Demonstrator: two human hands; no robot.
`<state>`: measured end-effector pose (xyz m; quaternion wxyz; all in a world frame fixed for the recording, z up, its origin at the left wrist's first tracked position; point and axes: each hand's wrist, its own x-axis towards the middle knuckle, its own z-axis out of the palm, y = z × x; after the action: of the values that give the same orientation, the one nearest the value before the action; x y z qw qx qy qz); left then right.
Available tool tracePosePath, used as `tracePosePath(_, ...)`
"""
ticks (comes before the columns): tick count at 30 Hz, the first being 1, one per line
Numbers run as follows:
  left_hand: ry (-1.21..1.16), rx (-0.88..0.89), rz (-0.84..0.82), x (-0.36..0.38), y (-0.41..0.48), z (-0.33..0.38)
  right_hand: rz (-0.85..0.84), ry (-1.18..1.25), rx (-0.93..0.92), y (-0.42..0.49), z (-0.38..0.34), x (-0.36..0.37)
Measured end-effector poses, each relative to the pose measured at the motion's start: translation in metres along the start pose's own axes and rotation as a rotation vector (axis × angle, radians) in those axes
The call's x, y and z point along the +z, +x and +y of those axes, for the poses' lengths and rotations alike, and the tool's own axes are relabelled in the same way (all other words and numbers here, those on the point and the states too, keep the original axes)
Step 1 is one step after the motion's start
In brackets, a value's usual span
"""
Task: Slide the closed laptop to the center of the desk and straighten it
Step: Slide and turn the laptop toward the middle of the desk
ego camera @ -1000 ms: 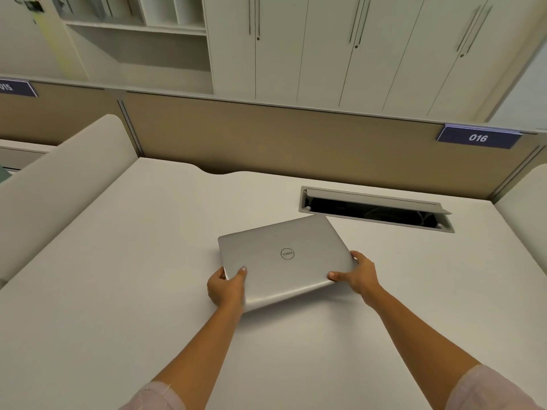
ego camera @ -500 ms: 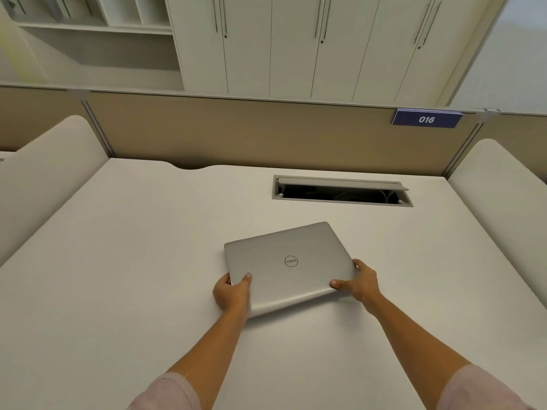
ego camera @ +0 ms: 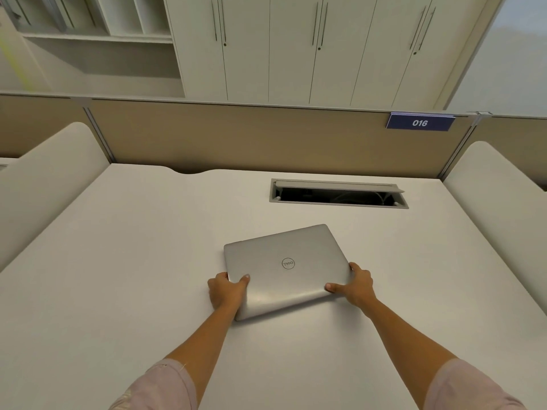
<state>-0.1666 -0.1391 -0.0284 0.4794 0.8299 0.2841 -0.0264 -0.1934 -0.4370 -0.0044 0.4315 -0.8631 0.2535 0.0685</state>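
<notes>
— Okay, quick: where's the laptop?

— Closed silver Dell laptop lies flat on the white desk, roughly mid-desk, a bit nearer my edge than the back. Skewed: left side sits closer to me than the right, so its edges run at an angle to the desk's front and back.

— Hands?

— Both on it. My left hand clamps the near-left corner, thumb on top of the lid, other fingers hidden under or behind the edge. My right hand grips the near-right corner, thumb along the front edge, fingers wrapped round the right side. Hands apart, one laptop-width between them.

— Lifted or resting?

— Can't tell for sure; a thin shadow shows under the near edge.

— Anything else on the desk?

— Cable tray set into the desktop behind the laptop, flap open, cords inside. Well apart from the laptop.

— Background?

— Tan partition at the back with a blue tag reading 016, white cabinets beyond. Pale pink sleeves at my upper arms.
</notes>
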Motion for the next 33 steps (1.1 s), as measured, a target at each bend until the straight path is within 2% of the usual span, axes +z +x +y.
tracePosePath(9,0.426,0.166,-0.044,-0.011,-0.008,-0.001,-0.065,-0.106,-0.022,-0.001,0.002,-0.010)
tracePosePath(15,0.446,0.354,-0.053,-0.011,-0.022,-0.013,-0.085,-0.105,-0.120,-0.003,0.001,-0.018)
tracePosePath(24,0.731,0.601,-0.312,-0.009,-0.041,-0.028,-0.243,-0.263,-0.268,-0.004,0.000,-0.020)
tracePosePath(28,0.878,0.654,-0.320,-0.006,-0.037,-0.027,-0.364,-0.284,-0.259,-0.003,-0.002,-0.021)
tracePosePath(33,0.943,0.670,-0.288,-0.001,-0.036,-0.023,-0.328,-0.386,-0.276,0.004,-0.002,-0.020)
